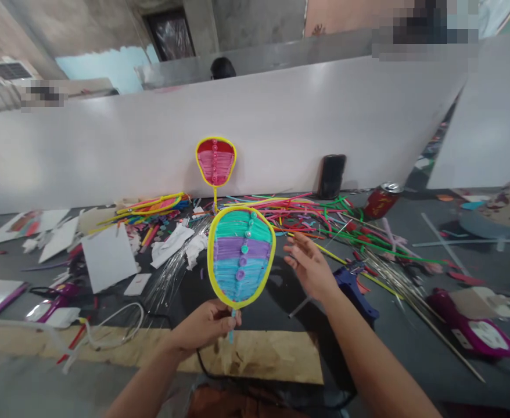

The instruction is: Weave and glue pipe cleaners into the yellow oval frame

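A paddle-shaped craft piece (224, 249) stands upright in my left hand (209, 326), whose fingers close round its stem just below the frame. It has a yellow pipe-cleaner rim, bands of green, purple and blue, and a column of small buttons or beads down the middle. To its right, apart from it, my right hand (309, 264) is raised with fingers spread and slightly curled, nothing visible in them. A smaller pink and red craft piece (215, 165) of similar shape stands behind, against the white panel. A blue glue gun (355, 290) lies beside my right forearm.
Coloured pipe cleaners (298, 212) are heaped along the white panel (142, 145). A phone (331, 176) leans there, near a red can (382, 201). Thin rods (429, 328) and a purple device (473, 325) lie right; white papers (109, 258) lie left. Brown cardboard (281, 357) lines the front edge.
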`<act>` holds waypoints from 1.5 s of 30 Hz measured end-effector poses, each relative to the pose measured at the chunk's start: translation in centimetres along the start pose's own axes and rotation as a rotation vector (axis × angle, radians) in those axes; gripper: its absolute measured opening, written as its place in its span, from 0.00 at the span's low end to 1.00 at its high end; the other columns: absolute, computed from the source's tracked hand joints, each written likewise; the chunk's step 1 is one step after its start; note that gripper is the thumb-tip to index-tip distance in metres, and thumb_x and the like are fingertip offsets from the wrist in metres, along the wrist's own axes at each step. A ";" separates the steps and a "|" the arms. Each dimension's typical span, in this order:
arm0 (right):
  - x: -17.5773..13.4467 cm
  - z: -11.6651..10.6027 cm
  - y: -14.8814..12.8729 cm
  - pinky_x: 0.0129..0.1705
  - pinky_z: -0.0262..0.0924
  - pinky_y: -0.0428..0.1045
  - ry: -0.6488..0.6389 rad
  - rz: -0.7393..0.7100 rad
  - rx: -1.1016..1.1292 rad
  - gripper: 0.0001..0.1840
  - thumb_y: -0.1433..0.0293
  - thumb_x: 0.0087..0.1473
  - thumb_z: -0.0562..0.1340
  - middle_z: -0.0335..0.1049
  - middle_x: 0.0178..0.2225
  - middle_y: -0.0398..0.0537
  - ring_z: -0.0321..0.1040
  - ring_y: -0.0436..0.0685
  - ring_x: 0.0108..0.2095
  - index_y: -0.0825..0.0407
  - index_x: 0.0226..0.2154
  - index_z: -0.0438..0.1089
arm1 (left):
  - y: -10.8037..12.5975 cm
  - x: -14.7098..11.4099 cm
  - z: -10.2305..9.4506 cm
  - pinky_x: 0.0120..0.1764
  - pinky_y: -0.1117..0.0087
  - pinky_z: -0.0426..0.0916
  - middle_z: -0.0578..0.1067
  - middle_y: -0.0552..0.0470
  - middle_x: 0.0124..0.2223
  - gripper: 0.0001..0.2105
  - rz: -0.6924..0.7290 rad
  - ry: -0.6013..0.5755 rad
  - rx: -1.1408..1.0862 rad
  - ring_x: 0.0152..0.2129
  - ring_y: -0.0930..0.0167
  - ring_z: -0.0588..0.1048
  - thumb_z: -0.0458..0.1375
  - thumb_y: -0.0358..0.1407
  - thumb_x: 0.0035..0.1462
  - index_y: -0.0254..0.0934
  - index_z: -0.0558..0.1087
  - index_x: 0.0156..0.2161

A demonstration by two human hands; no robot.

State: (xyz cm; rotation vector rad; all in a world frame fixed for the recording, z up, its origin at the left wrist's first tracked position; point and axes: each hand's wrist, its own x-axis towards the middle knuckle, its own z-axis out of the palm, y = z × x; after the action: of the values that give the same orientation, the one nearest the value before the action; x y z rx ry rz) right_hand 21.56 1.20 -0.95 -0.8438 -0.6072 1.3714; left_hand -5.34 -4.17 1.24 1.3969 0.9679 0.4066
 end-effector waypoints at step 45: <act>-1.3 1.1 2.9 0.50 0.63 0.57 -0.174 0.045 -0.105 0.17 0.60 0.52 0.64 0.74 0.45 0.46 0.69 0.60 0.48 0.48 0.44 0.71 | 2.0 8.5 2.6 0.44 0.57 0.70 0.75 0.43 0.46 0.35 0.212 0.541 -0.551 0.40 0.61 0.76 0.70 0.32 0.36 0.35 0.62 0.51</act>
State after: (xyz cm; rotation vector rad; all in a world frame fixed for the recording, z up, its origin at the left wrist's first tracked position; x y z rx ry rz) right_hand 18.76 0.05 -2.51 -0.8315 -0.8046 1.4741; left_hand 2.09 0.88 0.01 0.8925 1.0306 1.1603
